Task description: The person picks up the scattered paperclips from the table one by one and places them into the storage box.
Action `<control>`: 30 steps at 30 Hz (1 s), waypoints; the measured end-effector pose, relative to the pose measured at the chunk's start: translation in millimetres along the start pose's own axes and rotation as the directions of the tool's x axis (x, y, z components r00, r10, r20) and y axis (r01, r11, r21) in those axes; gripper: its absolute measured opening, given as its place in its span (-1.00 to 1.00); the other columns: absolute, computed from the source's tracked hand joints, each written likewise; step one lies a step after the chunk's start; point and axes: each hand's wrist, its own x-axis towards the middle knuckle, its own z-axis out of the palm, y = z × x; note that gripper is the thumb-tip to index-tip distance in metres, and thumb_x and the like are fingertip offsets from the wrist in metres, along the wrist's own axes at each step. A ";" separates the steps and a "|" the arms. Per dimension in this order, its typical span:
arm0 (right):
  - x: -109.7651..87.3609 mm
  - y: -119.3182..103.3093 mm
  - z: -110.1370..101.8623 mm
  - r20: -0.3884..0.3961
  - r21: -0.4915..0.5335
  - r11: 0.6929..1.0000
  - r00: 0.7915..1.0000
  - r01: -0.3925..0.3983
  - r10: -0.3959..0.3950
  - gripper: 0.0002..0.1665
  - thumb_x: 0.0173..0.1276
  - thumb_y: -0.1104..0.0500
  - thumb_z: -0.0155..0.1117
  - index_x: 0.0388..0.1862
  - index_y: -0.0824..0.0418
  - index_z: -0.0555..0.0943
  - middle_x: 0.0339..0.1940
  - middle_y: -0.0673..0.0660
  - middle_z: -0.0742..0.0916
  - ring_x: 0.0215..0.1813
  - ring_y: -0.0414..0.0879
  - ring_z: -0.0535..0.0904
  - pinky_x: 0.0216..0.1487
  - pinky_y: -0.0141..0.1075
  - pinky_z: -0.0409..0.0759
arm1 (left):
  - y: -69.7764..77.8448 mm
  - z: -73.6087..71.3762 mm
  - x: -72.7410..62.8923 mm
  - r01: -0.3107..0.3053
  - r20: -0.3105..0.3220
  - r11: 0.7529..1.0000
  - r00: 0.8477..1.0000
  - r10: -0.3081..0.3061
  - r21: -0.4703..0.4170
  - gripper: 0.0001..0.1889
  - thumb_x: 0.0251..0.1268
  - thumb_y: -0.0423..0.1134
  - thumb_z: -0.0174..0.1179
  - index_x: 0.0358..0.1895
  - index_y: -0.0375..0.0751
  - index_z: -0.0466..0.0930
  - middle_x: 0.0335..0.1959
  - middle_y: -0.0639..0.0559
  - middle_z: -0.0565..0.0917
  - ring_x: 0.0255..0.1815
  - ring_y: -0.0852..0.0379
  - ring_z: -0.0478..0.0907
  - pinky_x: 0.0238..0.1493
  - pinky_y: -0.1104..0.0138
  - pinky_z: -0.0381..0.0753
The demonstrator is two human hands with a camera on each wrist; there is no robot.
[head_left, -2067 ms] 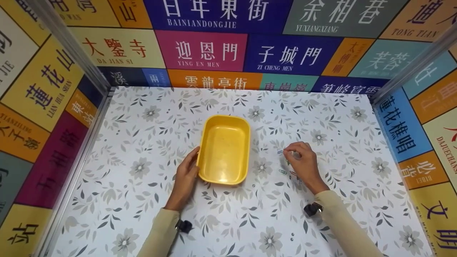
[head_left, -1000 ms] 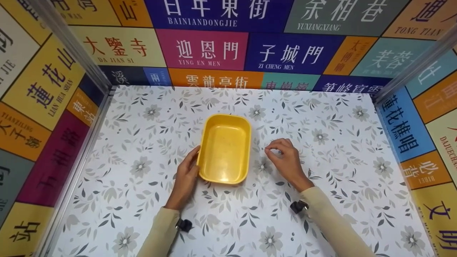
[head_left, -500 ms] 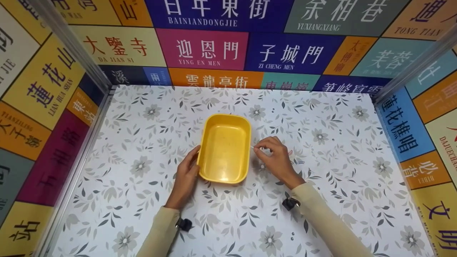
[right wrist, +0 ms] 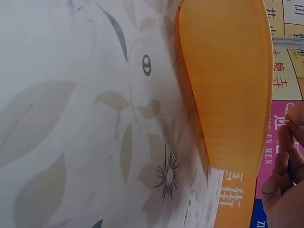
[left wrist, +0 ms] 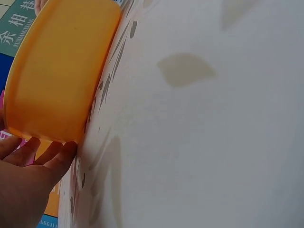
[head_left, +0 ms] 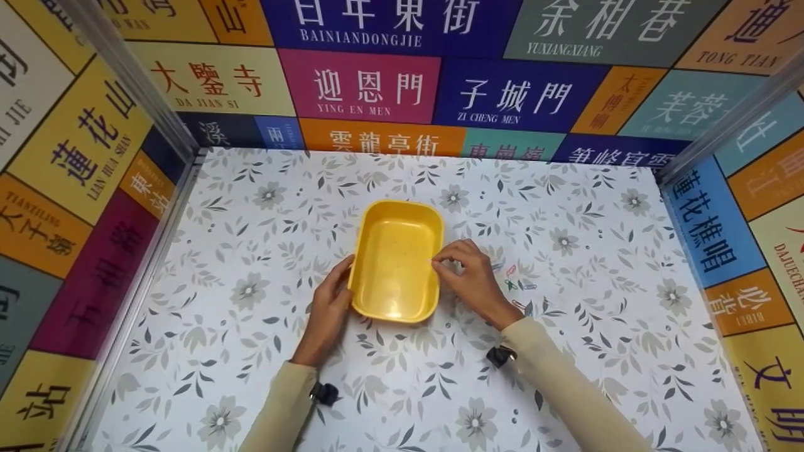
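A yellow plastic box (head_left: 394,263), rectangular with rounded corners, stands on the table; nothing shows inside it. My left hand (head_left: 330,298) holds its left wall, and in the left wrist view the fingers (left wrist: 59,159) press against the outside. Over the box's right rim, my right hand (head_left: 470,276) pinches a small pale paper clip (right wrist: 288,110) between thumb and forefinger. Several coloured paper clips lie right of that hand, among them a pink one (head_left: 510,270), a green one (head_left: 510,285), a blue one (head_left: 529,287) and a red one (head_left: 518,305).
A white floral cloth (head_left: 251,351) covers the table. Panels with colourful place-name signs (head_left: 358,88) rise at the back and on both sides, with clear corner strips (head_left: 135,94). A black wrist camera (head_left: 500,356) sits on the right wrist, another (head_left: 325,394) on the left.
My right hand has picked up the pale paper clip and moved left to the box's right rim, uncovering the other clips. My left hand has stayed at the box.
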 end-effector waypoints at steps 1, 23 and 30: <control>0.5 0.1 0.6 0.008 0.001 1.000 1.000 0.001 -0.001 -0.90 0.36 0.42 0.56 -0.24 0.26 0.86 -0.18 0.12 0.82 -0.04 0.13 0.61 -0.07 -0.22 0.54 | -0.1 0.0 -0.1 0.003 0.001 1.000 1.000 -0.003 0.000 -0.32 0.58 -0.51 0.02 0.69 -0.04 0.40 0.62 -0.04 0.51 0.62 -0.02 0.45 0.68 0.08 0.35; 17.7 -18.4 24.1 0.178 -0.108 0.991 0.983 0.073 -0.053 -0.95 0.44 0.31 0.52 -0.21 0.19 0.87 -0.19 0.04 0.78 0.00 -0.01 0.59 0.07 -0.22 0.58 | 1.2 0.2 0.8 0.009 0.012 1.000 1.000 -0.009 -0.014 -0.35 0.60 -0.45 0.02 0.69 -0.03 0.40 0.60 -0.04 0.53 0.58 0.02 0.50 0.61 0.21 0.44; 21.7 -17.5 37.6 0.234 -0.121 0.989 0.971 0.088 -0.058 -0.95 0.48 0.29 0.51 -0.23 0.21 0.86 -0.19 0.09 0.78 0.01 0.02 0.62 0.11 -0.17 0.61 | 0.6 -1.2 1.9 -0.018 0.009 1.000 1.000 0.018 0.004 -0.34 0.56 -0.49 0.02 0.68 -0.14 0.40 0.59 -0.15 0.53 0.59 -0.08 0.49 0.60 0.17 0.45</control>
